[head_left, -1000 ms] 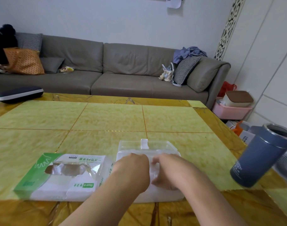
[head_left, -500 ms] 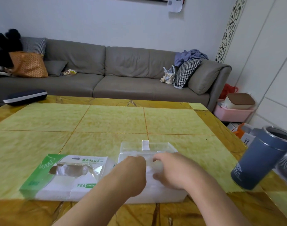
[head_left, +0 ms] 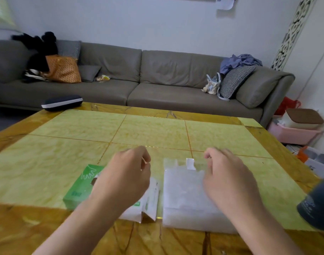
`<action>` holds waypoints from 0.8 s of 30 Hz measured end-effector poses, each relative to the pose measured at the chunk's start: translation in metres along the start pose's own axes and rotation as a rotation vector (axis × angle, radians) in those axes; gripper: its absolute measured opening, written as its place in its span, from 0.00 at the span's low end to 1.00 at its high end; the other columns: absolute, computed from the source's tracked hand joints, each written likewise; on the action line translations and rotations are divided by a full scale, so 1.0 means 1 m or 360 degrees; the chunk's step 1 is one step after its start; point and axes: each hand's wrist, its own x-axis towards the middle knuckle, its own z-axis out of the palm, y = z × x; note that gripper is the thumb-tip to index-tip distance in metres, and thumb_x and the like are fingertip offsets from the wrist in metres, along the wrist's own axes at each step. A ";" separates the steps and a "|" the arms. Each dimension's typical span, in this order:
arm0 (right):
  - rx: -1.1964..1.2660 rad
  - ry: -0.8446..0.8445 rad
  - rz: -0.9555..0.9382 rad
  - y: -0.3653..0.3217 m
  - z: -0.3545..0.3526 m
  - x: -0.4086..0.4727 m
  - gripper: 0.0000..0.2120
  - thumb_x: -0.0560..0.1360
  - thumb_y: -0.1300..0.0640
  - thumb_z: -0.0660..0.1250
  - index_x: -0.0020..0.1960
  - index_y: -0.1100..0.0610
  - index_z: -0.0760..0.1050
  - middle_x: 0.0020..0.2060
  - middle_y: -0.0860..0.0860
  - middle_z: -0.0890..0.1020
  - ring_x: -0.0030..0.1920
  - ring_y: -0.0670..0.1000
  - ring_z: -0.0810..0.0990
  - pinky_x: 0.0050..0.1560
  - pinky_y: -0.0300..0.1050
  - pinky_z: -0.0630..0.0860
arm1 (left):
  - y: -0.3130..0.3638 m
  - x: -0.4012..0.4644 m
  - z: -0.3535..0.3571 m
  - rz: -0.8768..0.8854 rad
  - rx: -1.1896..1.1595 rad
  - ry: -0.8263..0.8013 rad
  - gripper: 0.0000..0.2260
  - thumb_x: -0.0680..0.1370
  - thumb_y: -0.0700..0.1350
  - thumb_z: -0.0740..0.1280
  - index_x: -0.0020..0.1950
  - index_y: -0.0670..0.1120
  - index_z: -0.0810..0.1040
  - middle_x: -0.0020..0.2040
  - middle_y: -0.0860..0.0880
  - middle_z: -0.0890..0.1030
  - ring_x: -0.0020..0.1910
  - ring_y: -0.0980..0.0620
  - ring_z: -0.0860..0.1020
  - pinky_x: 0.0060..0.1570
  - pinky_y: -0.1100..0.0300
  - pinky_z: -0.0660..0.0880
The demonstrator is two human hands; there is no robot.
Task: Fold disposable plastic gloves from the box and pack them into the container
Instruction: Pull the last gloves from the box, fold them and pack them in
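At the lower left of the frame lies the green and white glove box (head_left: 78,188) on the yellow tiled table (head_left: 153,133), partly covered by the left hand (head_left: 124,179). This hand hangs over the box with its fingers curled inward. Something thin and pale shows at the fingertips, maybe an edge of film, but it is too blurred to say if the hand holds anything.

Just to the right of the box, at the lower centre, stands the clear plastic container (head_left: 183,203). It looks filled with cloudy folded gloves, and a small white latch tab (head_left: 190,163) stands up at its far edge. Over its right part is the right hand (head_left: 229,181), fingers bent loosely downward. I cannot tell if they pinch film or are free.

At the far right edge, a dark blue tumbler (head_left: 317,205) is cut off by the frame.

I judge that the step in hand is between two gloves: one pack is settled and the hands are apart. The next move probably calls for pulling a fresh glove out of the box opening, slowly, so only one sheet comes.
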 end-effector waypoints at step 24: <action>0.0198 -0.0661 -0.1064 -0.085 0.068 -0.035 0.23 0.70 0.59 0.59 0.62 0.49 0.80 0.57 0.45 0.77 0.60 0.52 0.71 0.63 0.44 0.70 | -0.092 0.019 0.010 -0.0416 0.0250 -0.0375 0.14 0.73 0.51 0.73 0.32 0.45 0.78 0.26 0.53 0.74 0.27 0.47 0.69 0.27 0.58 0.65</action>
